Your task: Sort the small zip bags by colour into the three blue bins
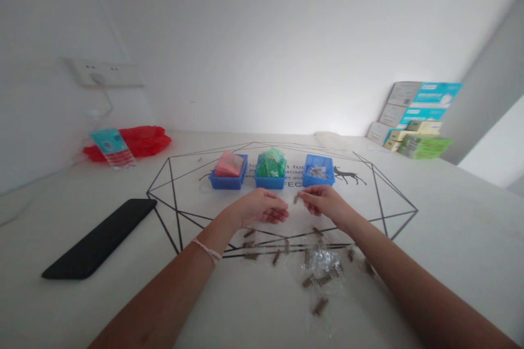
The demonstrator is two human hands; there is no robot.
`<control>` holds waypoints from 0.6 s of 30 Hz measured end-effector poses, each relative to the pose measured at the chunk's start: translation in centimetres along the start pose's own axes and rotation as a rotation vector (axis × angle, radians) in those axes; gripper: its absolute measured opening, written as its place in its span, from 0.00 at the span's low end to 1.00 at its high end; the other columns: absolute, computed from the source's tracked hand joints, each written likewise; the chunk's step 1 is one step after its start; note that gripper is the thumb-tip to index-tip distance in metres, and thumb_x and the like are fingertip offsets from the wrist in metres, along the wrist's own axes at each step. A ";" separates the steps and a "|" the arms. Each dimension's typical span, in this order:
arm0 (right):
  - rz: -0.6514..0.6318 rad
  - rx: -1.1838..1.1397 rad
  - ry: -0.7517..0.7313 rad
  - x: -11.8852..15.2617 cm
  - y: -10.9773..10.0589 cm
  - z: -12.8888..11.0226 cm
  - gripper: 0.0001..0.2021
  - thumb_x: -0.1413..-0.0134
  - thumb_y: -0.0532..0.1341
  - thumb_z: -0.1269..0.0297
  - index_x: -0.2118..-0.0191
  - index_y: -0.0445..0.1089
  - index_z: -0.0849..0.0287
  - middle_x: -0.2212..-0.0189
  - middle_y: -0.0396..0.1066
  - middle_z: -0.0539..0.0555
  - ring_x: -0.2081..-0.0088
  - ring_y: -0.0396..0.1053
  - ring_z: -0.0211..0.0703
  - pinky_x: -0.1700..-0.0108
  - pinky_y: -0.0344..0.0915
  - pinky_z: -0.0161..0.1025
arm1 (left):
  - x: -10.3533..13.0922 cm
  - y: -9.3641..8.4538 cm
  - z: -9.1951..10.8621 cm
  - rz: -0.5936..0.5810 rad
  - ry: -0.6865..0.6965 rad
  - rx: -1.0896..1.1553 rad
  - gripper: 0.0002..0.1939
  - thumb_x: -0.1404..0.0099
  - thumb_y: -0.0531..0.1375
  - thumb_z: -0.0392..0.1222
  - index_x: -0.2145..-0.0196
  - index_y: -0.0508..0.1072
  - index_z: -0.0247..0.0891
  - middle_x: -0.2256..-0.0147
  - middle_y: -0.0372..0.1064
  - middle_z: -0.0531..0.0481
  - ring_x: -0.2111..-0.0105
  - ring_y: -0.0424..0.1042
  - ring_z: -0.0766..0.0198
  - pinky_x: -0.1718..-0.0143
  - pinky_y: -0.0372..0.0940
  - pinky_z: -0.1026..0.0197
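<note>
My right hand (pixel 321 203) pinches a small grey-brown piece (pixel 295 199) between thumb and fingertips, its exact kind too small to make out. Just to the left, my left hand (pixel 266 207) hovers with loosely curved fingers, apparently holding nothing. Nearer to me, several similar brown pieces (pixel 276 257) lie scattered on the table, some on or in clear plastic bags (pixel 323 259). Beyond the hands stand three blue bins: one with pink packets (pixel 229 164), one with green crinkled material (pixel 271 162), and the right bin (pixel 308 180) with small clear-wrapped items (pixel 317 172).
A flat black slab (pixel 102 237) lies at left on the white table (pixel 446 245). Behind it are a red bag (pixel 145 140) and a blue-and-clear packet (pixel 112 147). Stacked boxes (pixel 421 106) and a green pack (pixel 423 146) stand at the far right, near the wall.
</note>
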State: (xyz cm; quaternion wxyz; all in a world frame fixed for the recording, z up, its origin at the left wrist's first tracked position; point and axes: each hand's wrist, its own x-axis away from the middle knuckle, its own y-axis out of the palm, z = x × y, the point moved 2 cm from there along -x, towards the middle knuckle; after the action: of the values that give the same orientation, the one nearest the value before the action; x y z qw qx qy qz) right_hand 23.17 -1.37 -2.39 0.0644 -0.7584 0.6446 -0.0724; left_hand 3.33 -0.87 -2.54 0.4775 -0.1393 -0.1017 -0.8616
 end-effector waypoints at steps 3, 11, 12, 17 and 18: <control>-0.023 -0.028 0.009 0.1 0.2 0.1 0.15 0.56 0.69 0.53 0.76 0.71 0.61 0.86 0.64 0.46 0.83 0.58 0.30 0.82 0.52 0.30 | 0.0 -0.1 0.0 -0.003 0.002 0.019 0.13 0.52 0.73 0.43 0.71 0.79 0.32 0.69 0.79 0.41 0.71 0.76 0.64 0.65 0.69 0.61; -0.132 -0.200 0.112 0.7 0.3 -0.3 0.16 0.59 0.73 0.56 0.75 0.72 0.62 0.83 0.66 0.46 0.83 0.59 0.29 0.82 0.55 0.29 | 0.1 -0.6 0.1 0.050 -0.009 0.041 0.13 0.54 0.74 0.40 0.70 0.80 0.32 0.71 0.78 0.43 0.72 0.75 0.65 0.66 0.70 0.62; -0.144 -0.229 0.140 0.7 0.3 -0.3 0.15 0.60 0.74 0.57 0.75 0.72 0.63 0.83 0.66 0.46 0.83 0.59 0.29 0.82 0.56 0.28 | 0.0 -0.7 0.1 0.056 -0.018 0.036 0.14 0.55 0.74 0.40 0.70 0.80 0.32 0.71 0.78 0.43 0.73 0.75 0.65 0.67 0.70 0.62; -0.128 -0.278 0.253 0.8 0.0 0.1 0.14 0.61 0.76 0.62 0.76 0.73 0.64 0.83 0.68 0.47 0.83 0.61 0.28 0.83 0.59 0.27 | 0.0 -1.0 -0.1 0.078 -0.045 0.005 0.13 0.55 0.74 0.41 0.72 0.79 0.32 0.73 0.77 0.45 0.75 0.74 0.66 0.70 0.68 0.64; -0.128 -0.281 0.260 0.8 0.1 0.1 0.13 0.61 0.76 0.63 0.76 0.73 0.64 0.82 0.69 0.48 0.83 0.62 0.28 0.82 0.60 0.26 | 0.0 -1.0 -0.1 0.083 -0.047 0.002 0.13 0.55 0.74 0.41 0.71 0.79 0.33 0.73 0.77 0.45 0.75 0.74 0.66 0.70 0.68 0.64</control>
State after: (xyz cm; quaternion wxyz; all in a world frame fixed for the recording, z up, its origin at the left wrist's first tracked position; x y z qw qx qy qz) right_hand 23.26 -2.12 -2.50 -0.1308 -0.7835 0.6018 -0.0829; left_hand 2.50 -0.37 -2.64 0.5102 -0.1631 -0.1076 -0.8376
